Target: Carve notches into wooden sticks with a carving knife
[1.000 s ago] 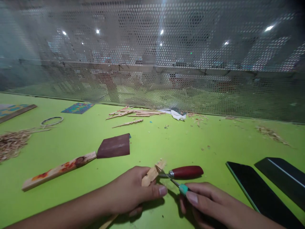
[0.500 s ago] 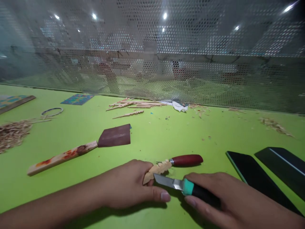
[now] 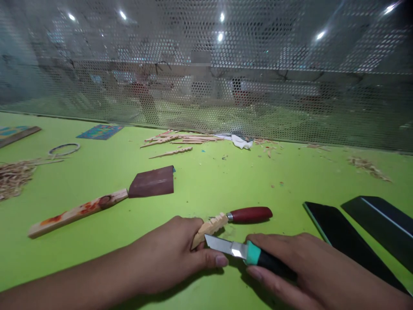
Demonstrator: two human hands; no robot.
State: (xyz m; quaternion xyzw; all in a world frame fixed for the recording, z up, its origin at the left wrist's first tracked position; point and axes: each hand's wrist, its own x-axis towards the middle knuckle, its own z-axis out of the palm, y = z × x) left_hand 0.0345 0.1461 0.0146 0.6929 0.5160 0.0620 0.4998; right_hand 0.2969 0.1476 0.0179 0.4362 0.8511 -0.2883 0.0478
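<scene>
My left hand point(image 3: 174, 254) is closed around a small notched piece of carved wood point(image 3: 213, 226), whose scalloped end sticks out to the right past the thumb. In my right hand point(image 3: 287, 267) is a utility knife point(image 3: 254, 254) with a black and teal handle. Its blade tip lies right by the wood's lower edge; whether it touches I cannot tell. Just behind the wood lies a knife with a red handle point(image 3: 250, 215), its blade mostly hidden by the wood.
Left of centre lie brown sandpaper point(image 3: 152, 181) and a stained wood stick point(image 3: 79, 212). A phone point(image 3: 342, 237) and a dark angular object point(image 3: 380, 224) lie at right. Thin carved sticks point(image 3: 183, 138) and wood shavings point(image 3: 14, 176) are scattered about. A perforated metal screen point(image 3: 206, 99) closes the back.
The whole view has shifted slightly, so everything appears a little further left. Both hands keep nearly the same hold, with the blade still beside the wood.
</scene>
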